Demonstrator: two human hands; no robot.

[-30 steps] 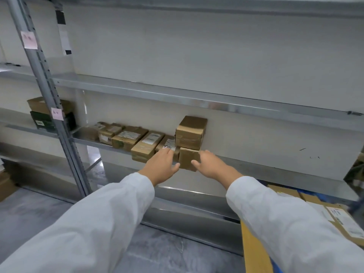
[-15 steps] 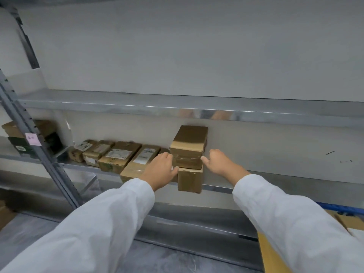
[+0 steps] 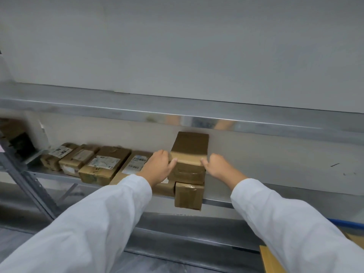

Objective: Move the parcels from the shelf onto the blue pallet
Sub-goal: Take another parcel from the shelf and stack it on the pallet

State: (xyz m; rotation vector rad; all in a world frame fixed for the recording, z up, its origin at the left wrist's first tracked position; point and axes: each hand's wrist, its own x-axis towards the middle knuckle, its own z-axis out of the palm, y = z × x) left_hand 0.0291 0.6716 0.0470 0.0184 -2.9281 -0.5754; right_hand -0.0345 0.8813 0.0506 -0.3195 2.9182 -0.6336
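Grip of left hand [image 3: 157, 166] and right hand [image 3: 219, 167] round top parcel [image 3: 189, 152], stacked on lower parcel [image 3: 188, 196]

Warehouse or parcel stockroom. Steel racking shelves [image 3: 98, 104] on a slotted upright [image 3: 25, 186], bare grey wall [image 3: 177, 46], grey floor [image 3: 11, 241]. Row of taped cardboard parcels [image 3: 104, 168] with printed barcode labels [image 3: 103, 161] sits on one shelf. Blue pallet [image 3: 346, 223] edge shows lower right. Person wears white coat-type sleeves [image 3: 88, 223].
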